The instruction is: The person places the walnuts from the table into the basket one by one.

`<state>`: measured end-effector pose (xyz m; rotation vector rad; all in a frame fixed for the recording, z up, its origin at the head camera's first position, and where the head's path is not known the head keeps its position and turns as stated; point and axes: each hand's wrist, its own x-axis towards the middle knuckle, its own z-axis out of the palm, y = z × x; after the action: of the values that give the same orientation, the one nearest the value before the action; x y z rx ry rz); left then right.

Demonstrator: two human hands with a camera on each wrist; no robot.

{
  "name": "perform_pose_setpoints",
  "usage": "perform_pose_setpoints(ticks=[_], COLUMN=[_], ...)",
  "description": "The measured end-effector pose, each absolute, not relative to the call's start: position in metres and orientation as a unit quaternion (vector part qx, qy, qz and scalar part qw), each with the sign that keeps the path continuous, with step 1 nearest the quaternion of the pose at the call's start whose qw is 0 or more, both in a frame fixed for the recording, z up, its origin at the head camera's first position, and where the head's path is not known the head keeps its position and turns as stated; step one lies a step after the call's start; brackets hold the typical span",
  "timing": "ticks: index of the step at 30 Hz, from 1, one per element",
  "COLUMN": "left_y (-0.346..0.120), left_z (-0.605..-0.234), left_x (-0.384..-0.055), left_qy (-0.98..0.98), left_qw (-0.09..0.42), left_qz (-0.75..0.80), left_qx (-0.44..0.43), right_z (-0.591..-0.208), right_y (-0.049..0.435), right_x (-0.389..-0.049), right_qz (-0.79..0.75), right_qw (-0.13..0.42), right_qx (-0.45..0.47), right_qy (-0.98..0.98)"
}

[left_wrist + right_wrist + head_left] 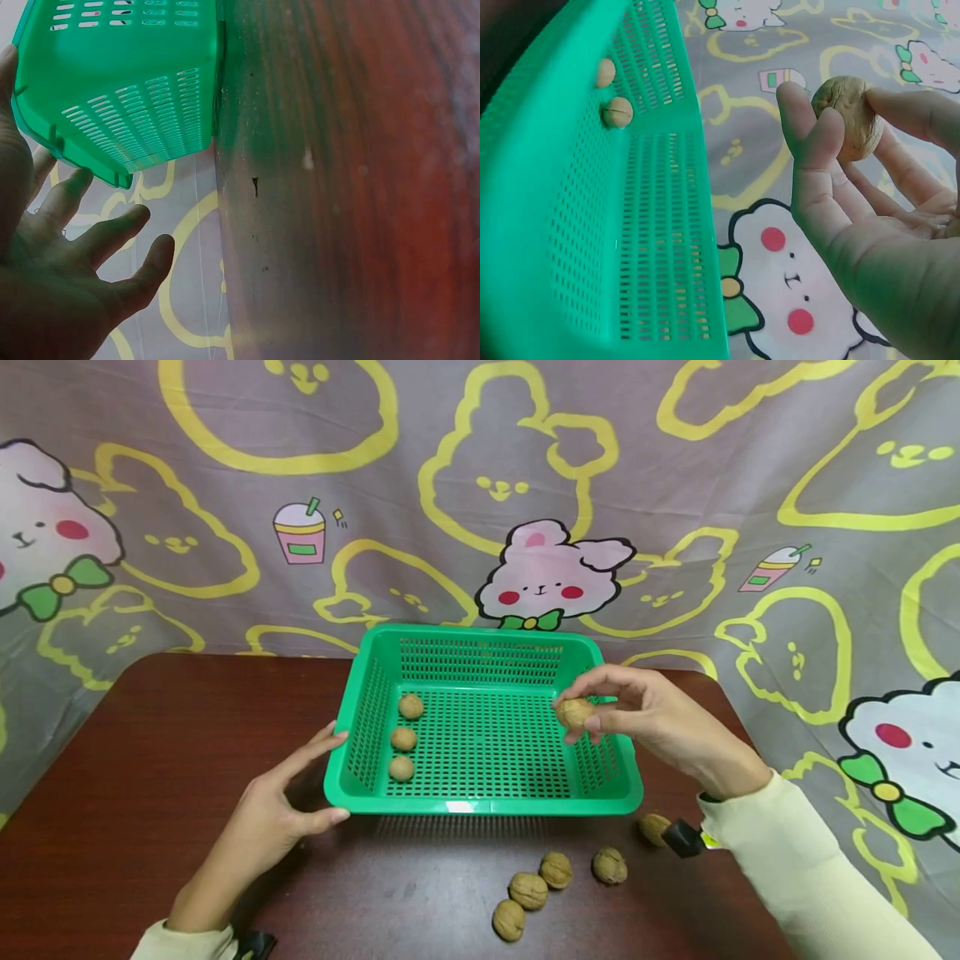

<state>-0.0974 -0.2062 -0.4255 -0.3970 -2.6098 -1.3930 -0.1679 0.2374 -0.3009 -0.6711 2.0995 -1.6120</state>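
Observation:
A walnut (574, 713) is pinched between the thumb and fingers of my right hand (645, 714), above the right side of a green plastic basket (480, 807). The right wrist view shows the same walnut (849, 116) at the fingertips. Inside the basket, three walnuts (403, 739) stand in a row along the left wall. My left hand (266, 818) is at the basket's left rim, its thumb and fingertips touching the edge. In the left wrist view, that hand (82, 255) has its fingers spread and loosely bent, some apart from the basket wall.
Several walnuts (528, 891) lie on the dark reddish-brown table (150, 760) in front of the basket, toward the right. One walnut (654, 829) sits near the right wrist's black camera (684, 838). A patterned cloth (450, 485) hangs behind the table.

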Motion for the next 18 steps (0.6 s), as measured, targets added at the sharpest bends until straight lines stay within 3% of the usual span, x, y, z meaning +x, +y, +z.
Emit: perform_pose_setpoints(ticks=[8,18], left_y=[-0.206,-0.205], left_z=[-0.426,-0.427], left_x=[-0.097,-0.098], left_qy=[-0.874,-0.871], left_qw=[0.077,0.079], left_qz=[-0.460,-0.465], left_qx=[-0.133,-0.135], right_z=[-0.301,-0.339], right_y=[0.202,0.155], right_x=[-0.212,-0.249], right_qz=[-0.568,-0.544], right_qw=[0.277,0.338], right_qx=[-0.247,-0.273], right_qy=[0.735,0.718])
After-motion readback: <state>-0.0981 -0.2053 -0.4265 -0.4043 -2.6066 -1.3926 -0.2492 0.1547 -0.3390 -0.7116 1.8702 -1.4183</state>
